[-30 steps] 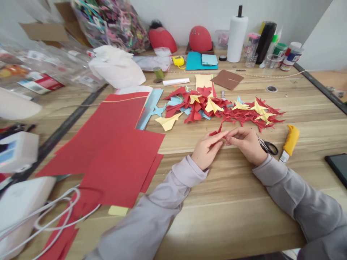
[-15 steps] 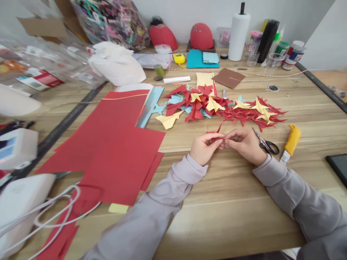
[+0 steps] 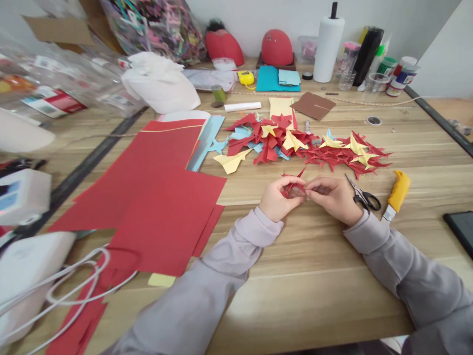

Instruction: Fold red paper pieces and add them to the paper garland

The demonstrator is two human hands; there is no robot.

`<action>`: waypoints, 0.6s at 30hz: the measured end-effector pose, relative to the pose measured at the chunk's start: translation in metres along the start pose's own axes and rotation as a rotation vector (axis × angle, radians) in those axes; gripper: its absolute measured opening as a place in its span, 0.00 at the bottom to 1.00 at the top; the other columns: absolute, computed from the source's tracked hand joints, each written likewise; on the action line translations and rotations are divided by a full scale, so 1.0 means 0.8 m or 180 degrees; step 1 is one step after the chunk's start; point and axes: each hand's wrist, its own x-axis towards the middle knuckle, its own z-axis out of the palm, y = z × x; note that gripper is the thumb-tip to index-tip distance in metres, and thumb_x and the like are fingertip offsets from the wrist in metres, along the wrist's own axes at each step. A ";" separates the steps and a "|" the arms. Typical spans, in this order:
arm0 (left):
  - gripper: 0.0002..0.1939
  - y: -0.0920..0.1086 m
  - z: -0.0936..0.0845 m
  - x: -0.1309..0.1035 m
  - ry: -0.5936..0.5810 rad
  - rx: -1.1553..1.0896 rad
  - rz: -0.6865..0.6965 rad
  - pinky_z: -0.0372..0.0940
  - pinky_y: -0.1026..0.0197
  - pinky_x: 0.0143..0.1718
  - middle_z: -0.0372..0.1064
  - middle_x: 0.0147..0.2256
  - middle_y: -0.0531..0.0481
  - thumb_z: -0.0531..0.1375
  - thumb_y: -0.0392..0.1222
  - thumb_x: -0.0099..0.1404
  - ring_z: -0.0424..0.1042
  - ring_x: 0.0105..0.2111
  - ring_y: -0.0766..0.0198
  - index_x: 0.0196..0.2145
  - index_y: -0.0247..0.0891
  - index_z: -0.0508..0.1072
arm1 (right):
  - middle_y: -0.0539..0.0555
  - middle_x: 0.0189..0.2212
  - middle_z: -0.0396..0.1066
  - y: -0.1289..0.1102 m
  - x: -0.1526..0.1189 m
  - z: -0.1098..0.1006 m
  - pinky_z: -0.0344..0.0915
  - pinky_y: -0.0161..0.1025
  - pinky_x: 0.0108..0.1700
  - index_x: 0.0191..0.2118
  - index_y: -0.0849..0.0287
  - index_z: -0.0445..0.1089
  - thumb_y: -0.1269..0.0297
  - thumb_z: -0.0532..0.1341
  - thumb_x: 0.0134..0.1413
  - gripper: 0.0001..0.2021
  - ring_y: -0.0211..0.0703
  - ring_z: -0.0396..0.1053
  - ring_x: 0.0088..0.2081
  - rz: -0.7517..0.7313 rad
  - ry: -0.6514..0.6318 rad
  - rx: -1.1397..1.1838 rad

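Observation:
Between my hands is a small piece of folded red paper (image 3: pixel 294 186), mostly covered by fingers. My left hand (image 3: pixel 280 198) pinches it from the left, thumb below and fingers curled around it. From the other side my right hand (image 3: pixel 332 196) meets it, with thumb and fingertips closed at its right end. Just beyond the hands lies a heap of folded paper shapes (image 3: pixel 271 143) in red, yellow and light blue. A second, mostly red pile (image 3: pixel 343 154) adjoins it on the right. Black-handled scissors (image 3: pixel 364 195) rest right beside my right hand.
A yellow-handled knife (image 3: pixel 399 190) lies right of the scissors, with a dark phone (image 3: pixel 460 229) at the right edge. Large red paper sheets (image 3: pixel 162 207) cover the left side. White cables (image 3: pixel 96 281) loop at lower left. Bottles and cups (image 3: pixel 377 81) stand at back right.
My left thumb and fingers have parted slightly around the red paper, so more of it shows. The hands stay in nearly the same place, and the view has shifted a little.

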 end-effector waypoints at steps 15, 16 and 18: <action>0.10 -0.013 0.002 -0.007 0.0546 0.1745 0.1306 0.65 0.56 0.45 0.70 0.39 0.45 0.58 0.38 0.58 0.69 0.40 0.61 0.36 0.40 0.77 | 0.53 0.27 0.72 0.004 0.004 -0.003 0.65 0.38 0.35 0.28 0.59 0.73 0.61 0.63 0.44 0.07 0.40 0.68 0.30 0.0029 0.0067 0.0119; 0.10 -0.014 0.001 -0.007 0.0517 0.1723 0.1255 0.65 0.55 0.45 0.70 0.39 0.45 0.58 0.38 0.58 0.69 0.40 0.61 0.37 0.40 0.76 | 0.53 0.27 0.72 0.004 0.004 -0.003 0.65 0.38 0.35 0.28 0.59 0.73 0.61 0.63 0.44 0.07 0.40 0.68 0.30 0.0042 0.0064 0.0130; 0.10 -0.016 0.001 -0.006 0.0446 0.1567 0.1087 0.66 0.54 0.44 0.70 0.39 0.45 0.58 0.39 0.58 0.69 0.40 0.60 0.37 0.41 0.76 | 0.53 0.27 0.72 0.004 0.004 -0.002 0.65 0.38 0.34 0.27 0.59 0.73 0.60 0.64 0.43 0.08 0.40 0.67 0.30 0.0093 0.0066 0.0171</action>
